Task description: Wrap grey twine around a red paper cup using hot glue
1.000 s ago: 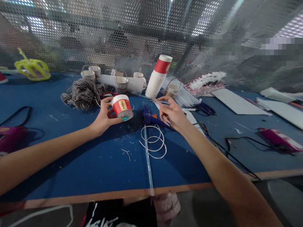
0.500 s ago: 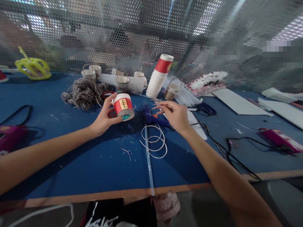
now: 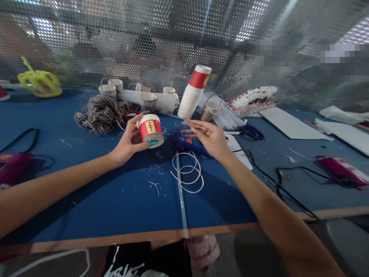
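Observation:
My left hand (image 3: pixel 128 144) grips a red-and-white paper cup (image 3: pixel 150 127), tilted, with fingers behind it and thumb near its base. Greyish cord appears wrapped round the cup's lower end. Over a dark blue glue gun (image 3: pixel 180 143) hovers my right hand (image 3: pixel 211 138), its fingers stretched out and slightly apart, with nothing visible in them. A clear glue stick (image 3: pixel 181 207) extends from the gun towards the table's front edge. Loops of thin white cord (image 3: pixel 198 175) lie beside the stick.
A leaning stack of paper cups (image 3: pixel 190 102) stands behind the hands. Grey yarn (image 3: pixel 99 115) and several small cord-covered baskets (image 3: pixel 148 100) are at the back left. Black cables (image 3: pixel 291 198) cross the right side. A perforated metal screen (image 3: pixel 178 42) borders the table (image 3: pixel 115 207).
My right hand has shifted slightly left, and its fingers have straightened from a more pinched pose. My left hand and the cup are almost unmoved.

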The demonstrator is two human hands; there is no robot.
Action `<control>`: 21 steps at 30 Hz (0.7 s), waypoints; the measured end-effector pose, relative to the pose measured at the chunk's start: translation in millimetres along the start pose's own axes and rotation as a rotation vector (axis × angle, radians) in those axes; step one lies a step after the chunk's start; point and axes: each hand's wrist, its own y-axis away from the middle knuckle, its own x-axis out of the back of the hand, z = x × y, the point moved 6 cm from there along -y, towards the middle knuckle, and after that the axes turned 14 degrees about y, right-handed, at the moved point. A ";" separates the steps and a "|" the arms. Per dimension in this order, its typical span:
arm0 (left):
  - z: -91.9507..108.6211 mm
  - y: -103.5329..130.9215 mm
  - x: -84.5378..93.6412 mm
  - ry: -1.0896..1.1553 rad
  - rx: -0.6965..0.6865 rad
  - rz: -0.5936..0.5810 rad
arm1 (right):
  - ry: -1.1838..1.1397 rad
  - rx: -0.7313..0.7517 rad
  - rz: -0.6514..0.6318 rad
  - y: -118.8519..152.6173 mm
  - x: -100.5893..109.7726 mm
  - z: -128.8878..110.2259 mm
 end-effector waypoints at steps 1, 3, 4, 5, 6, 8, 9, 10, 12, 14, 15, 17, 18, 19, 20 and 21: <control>0.2 0.0 -0.3 -0.006 -0.006 -0.008 | 0.076 0.054 0.028 0.2 2.4 -2.8; 0.3 -0.2 -0.5 -0.015 -0.010 -0.021 | 0.236 0.154 0.095 1.2 8.1 -8.6; 0.0 -0.4 -0.3 -0.018 -0.009 -0.024 | 0.287 0.174 0.118 1.4 10.6 -9.8; -0.4 -0.5 0.2 -0.020 -0.005 -0.024 | 0.302 0.167 0.128 1.1 12.8 -9.2; -0.9 -0.7 0.9 -0.021 0.000 -0.022 | 0.285 0.139 0.128 0.4 14.6 -7.0; -1.8 -1.0 2.1 -0.021 0.005 -0.020 | 0.191 0.056 0.088 -1.4 15.5 -0.6; -2.1 -1.2 2.5 -0.020 0.003 -0.024 | 0.144 0.018 0.059 -2.4 14.8 2.5; -2.3 -1.3 2.7 -0.020 -0.001 -0.028 | 0.117 -0.009 0.034 -3.2 14.2 4.7; -2.3 -1.3 2.5 -0.016 -0.009 -0.039 | 0.156 -0.037 0.001 -4.9 13.7 7.3; -1.8 -1.2 1.7 -0.011 -0.015 -0.043 | 0.322 -0.018 -0.020 -6.2 14.6 7.1; -1.2 -1.1 1.3 -0.010 -0.019 -0.039 | 0.433 0.018 -0.047 -6.5 14.2 5.9; 0.8 -0.9 0.8 -0.012 -0.037 -0.018 | 0.638 0.113 -0.174 -4.9 9.3 4.9; 2.0 -0.7 0.5 -0.014 -0.050 -0.006 | 0.714 0.158 -0.263 -2.8 5.5 5.8; 3.2 -0.6 0.2 -0.018 -0.063 0.005 | 0.776 0.196 -0.352 0.1 1.7 7.5; 4.1 -0.4 -0.2 -0.021 -0.077 0.012 | 0.828 0.223 -0.425 3.1 -1.5 9.4; 4.7 -0.2 -0.8 -0.023 -0.087 0.013 | 0.871 0.243 -0.475 5.8 -4.1 10.9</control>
